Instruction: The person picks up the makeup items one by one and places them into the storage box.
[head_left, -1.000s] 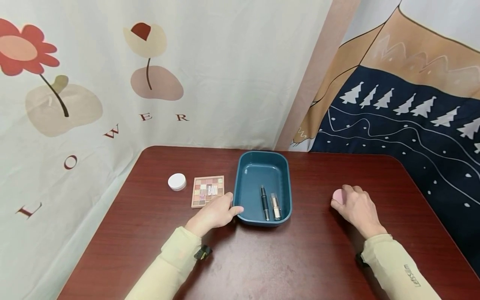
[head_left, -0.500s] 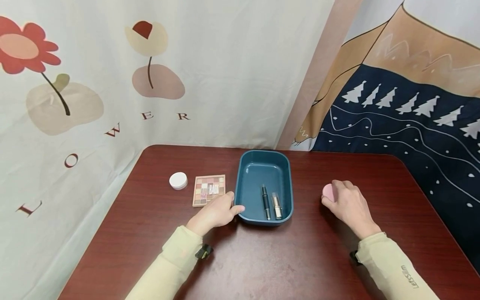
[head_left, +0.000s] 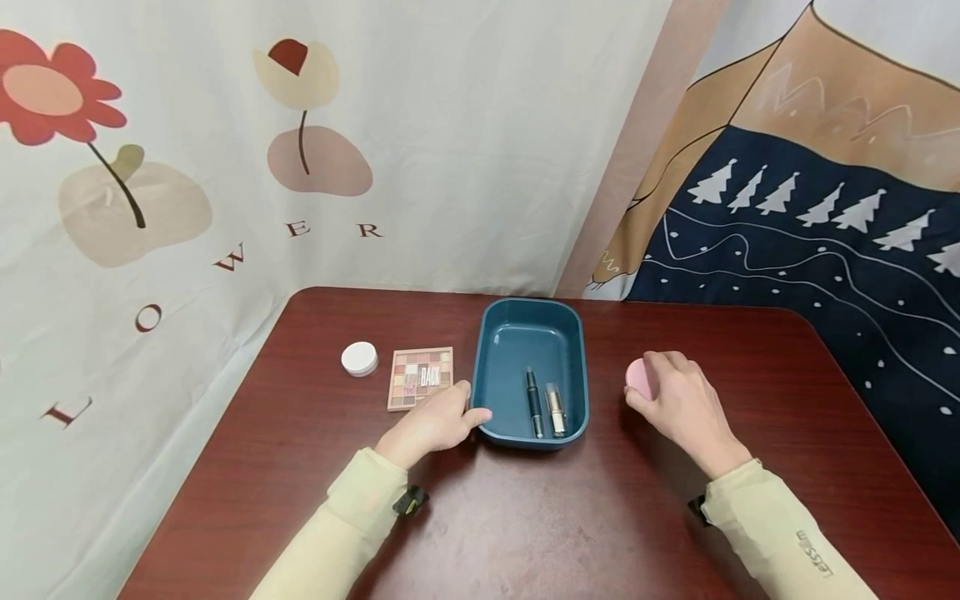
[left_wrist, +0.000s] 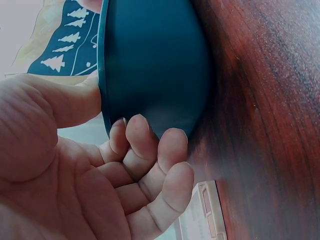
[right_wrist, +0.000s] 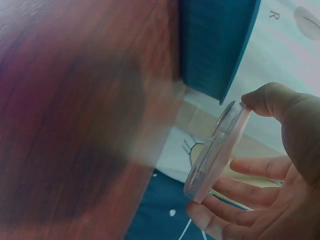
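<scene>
My left hand [head_left: 433,423] grips the near left corner of a blue rectangular tray [head_left: 480,333], thumb over the rim and fingers curled against the outer wall [left_wrist: 150,60]. Inside the tray lie a dark pen-shaped cosmetic stick [head_left: 534,403] and a lipstick tube [head_left: 556,410] with a clear cap, side by side. To the right of the tray, my right hand [head_left: 684,407] pinches a round pink compact [head_left: 640,379] by its edge. In the right wrist view the compact [right_wrist: 220,150] is tilted, clear of the table, with its transparent side facing away from the palm.
Left of the tray lies an eyeshadow palette [head_left: 412,375], partly behind my left hand. A white round jar [head_left: 359,359] stands farther left on the brown table [head_left: 510,525]. Printed curtains [head_left: 465,150] hang along the table's back edge.
My right hand has moved left toward the tray with the pink compact. The left hand keeps its grip on the tray, and the items in it lie as before.
</scene>
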